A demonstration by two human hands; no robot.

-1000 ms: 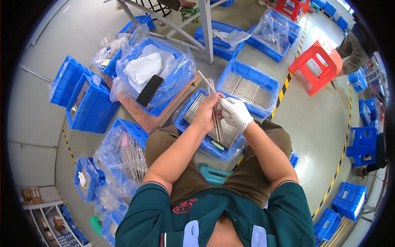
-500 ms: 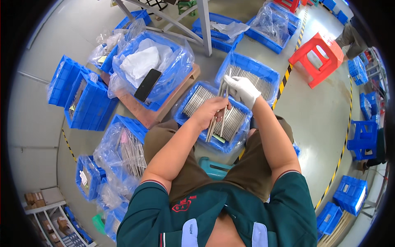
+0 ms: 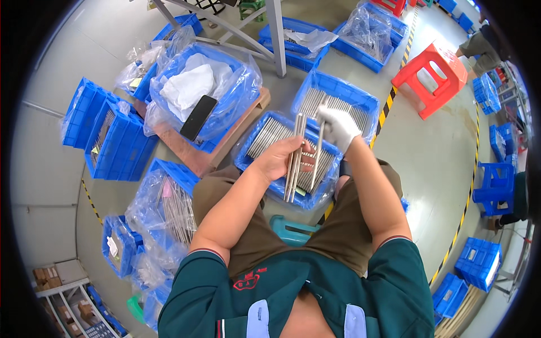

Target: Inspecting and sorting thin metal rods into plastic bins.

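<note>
Bare, my left hand (image 3: pixel 280 158) is closed around a small bundle of metal rods (image 3: pixel 295 160), held upright over the near blue crate. My right hand (image 3: pixel 339 128), in a white glove, pinches the upper end of a single metal rod (image 3: pixel 318 152) just right of the bundle. Below both hands the near crate (image 3: pixel 243 159), lined with clear plastic, holds rows of similar rods (image 3: pixel 266 137). Beyond it stands a second blue crate (image 3: pixel 369 101) with more rods (image 3: pixel 313 103) lying in it, partly hidden by the glove.
On a pallet (image 3: pixel 189 149) at left, a plastic-lined blue crate (image 3: pixel 163 67) holds white cloth (image 3: pixel 189 89), with a black phone (image 3: pixel 198 118) on it. Thin rods (image 3: pixel 177 211) fill a bagged crate by my left knee. A red stool (image 3: pixel 431 79) stands right; a teal stool (image 3: pixel 290 230) is beneath me.
My right hand has moved slightly right and down, drawing one rod away from the bundle. My left hand still grips the others, now more upright and further apart from that rod.
</note>
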